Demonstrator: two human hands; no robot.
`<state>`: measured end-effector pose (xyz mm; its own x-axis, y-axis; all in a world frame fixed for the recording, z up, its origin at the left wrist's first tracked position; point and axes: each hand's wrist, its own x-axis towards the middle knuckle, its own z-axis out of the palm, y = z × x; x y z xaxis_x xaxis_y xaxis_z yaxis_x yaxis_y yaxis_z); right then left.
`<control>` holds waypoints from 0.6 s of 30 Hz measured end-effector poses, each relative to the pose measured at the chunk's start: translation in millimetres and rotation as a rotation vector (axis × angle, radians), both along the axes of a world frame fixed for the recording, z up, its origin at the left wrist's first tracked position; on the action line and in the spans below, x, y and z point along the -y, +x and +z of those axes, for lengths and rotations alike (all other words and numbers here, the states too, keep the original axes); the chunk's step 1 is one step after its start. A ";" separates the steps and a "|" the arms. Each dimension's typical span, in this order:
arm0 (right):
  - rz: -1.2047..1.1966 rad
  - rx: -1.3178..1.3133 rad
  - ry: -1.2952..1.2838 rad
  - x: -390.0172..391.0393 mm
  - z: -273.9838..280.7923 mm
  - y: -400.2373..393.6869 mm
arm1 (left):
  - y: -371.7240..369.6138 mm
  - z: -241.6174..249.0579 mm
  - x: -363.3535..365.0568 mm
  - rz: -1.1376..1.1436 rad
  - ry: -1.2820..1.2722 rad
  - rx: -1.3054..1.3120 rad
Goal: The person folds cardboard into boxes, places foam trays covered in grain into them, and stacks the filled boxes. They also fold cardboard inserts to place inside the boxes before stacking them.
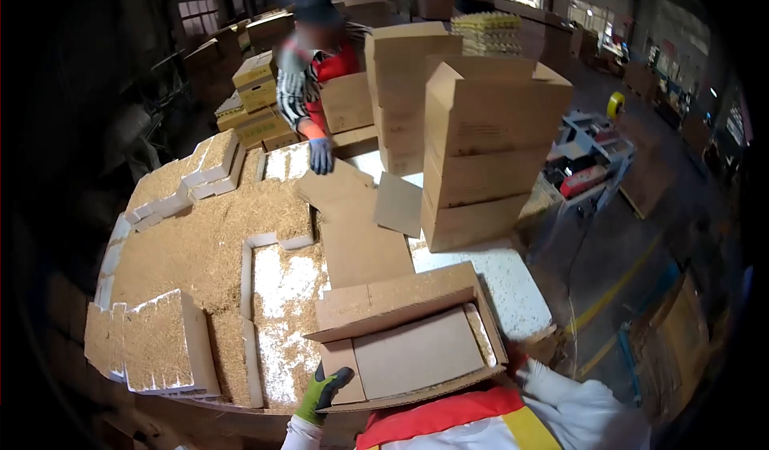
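An open cardboard box point(424, 354) is right in front of my body, its long flap folded outward on the far side. Inside lies a flat cardboard sheet point(420, 352), with a strip of speckled white material point(481, 335) showing at its right end. My left hand point(327, 392), in a green and dark grey glove, grips the box's left end with the thumb over the flap. At the right end, my right hand point(519, 362) is mostly hidden behind the box corner; its fingers do not show.
White blocks topped with tan shavings point(160, 342) cover the table's left side. Flattened cardboard point(364, 238) lies at the middle. Tall stacked cartons point(485, 154) stand beyond. Across the table, a co-worker's gloved hand point(321, 155) touches the cardboard. A taping machine point(589, 170) stands right.
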<state>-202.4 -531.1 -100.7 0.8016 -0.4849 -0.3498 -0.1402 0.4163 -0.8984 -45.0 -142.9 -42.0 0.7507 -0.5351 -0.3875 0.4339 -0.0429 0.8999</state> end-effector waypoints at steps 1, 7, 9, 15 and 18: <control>0.002 0.044 -0.035 -10.3 5.8 2.6 | -3.4 9.1 -1.4 0.024 0.136 -0.017; -0.073 0.241 0.200 2.3 137.3 127.9 | 73.9 -75.6 -27.7 0.344 0.021 0.157; 0.145 0.301 -0.070 26.4 234.1 186.1 | 111.9 23.6 9.0 0.338 0.051 0.416; 0.154 0.400 -0.862 116.6 483.3 289.5 | 216.0 304.7 168.6 0.205 -0.067 0.982; -0.023 0.409 -0.982 198.6 510.9 302.7 | 251.5 375.8 249.8 0.084 -0.027 1.004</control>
